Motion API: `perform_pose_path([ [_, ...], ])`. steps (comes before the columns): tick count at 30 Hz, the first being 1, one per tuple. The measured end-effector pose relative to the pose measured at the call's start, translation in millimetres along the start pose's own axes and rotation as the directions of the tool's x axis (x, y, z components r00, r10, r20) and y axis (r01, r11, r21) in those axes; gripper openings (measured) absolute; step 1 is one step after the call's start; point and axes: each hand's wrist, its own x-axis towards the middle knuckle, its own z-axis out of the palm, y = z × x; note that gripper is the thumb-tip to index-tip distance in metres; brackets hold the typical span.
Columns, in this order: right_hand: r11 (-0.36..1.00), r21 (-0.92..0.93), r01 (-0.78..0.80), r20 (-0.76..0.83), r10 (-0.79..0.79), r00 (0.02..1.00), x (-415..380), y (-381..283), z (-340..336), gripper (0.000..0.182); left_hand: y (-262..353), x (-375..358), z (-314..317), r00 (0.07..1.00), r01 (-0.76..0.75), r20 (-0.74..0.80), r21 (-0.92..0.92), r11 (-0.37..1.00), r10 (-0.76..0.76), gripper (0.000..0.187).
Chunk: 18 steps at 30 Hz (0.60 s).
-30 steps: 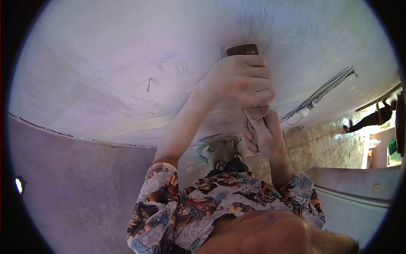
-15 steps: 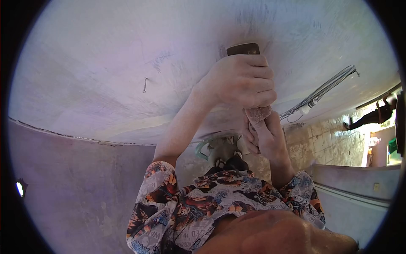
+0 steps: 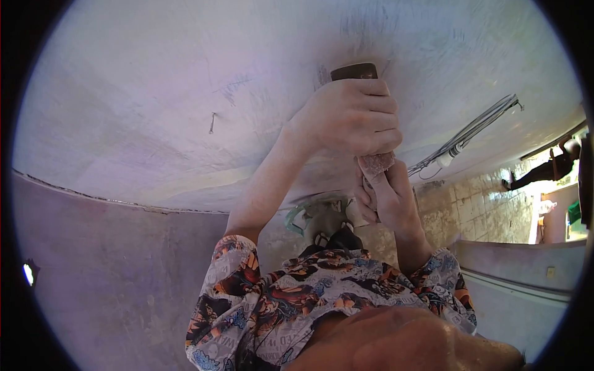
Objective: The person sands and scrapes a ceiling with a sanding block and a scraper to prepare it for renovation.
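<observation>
Both my hands grip one long tool, whose dark, rounded end sticks out past my knuckles against a pale plastered surface. My left hand wraps over its upper part, back of the hand toward me, hiding most of the body. Just below, the dusty, pale-coated lower end of the tool shows. My right hand is closed around that lower end, the thumb lying along it. The tool's exact kind is hidden by my hands. Dark scuff marks streak the plaster beyond the tool.
Bundled grey wires with a white bulb holder run along the surface to the right. A nail sticks out at left. Below are my sandalled feet and something green. Another person is at far right, near a bright opening.
My hands and the tool have shifted very slightly up and left in the picture. The grip is the same.
</observation>
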Motion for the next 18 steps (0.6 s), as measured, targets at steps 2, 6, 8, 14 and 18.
perform_pose_path([
  [2,1.0,-0.008,-0.016,0.012,0.016,1.0,0.6,6.7,-6.1,0.038,0.7,-3.3,2.0,0.999,-0.006,0.036,0.016,1.0,0.005,0.018],
  [6,1.0,0.008,-0.006,0.016,0.006,1.0,0.7,1.0,-2.4,0.039,-2.3,0.4,-0.7,1.0,0.002,-0.023,0.01,1.0,-0.001,0.019],
  [8,1.0,0.01,-0.017,0.001,0.017,1.0,-1.2,4.3,-1.4,0.04,-0.8,0.4,1.1,1.0,-0.014,0.011,0.01,1.0,0.013,0.019],
  [14,1.0,0.018,-0.022,0.007,0.022,1.0,0.2,2.3,0.3,0.039,-1.9,1.6,-3.3,0.999,-0.032,0.04,0.007,0.999,0.032,0.02],
  [18,0.998,-0.004,-0.064,-0.001,0.064,0.998,-0.4,3.0,-3.1,0.039,0.0,-2.3,1.7,1.0,-0.015,-0.005,0.009,1.0,0.015,0.019],
])
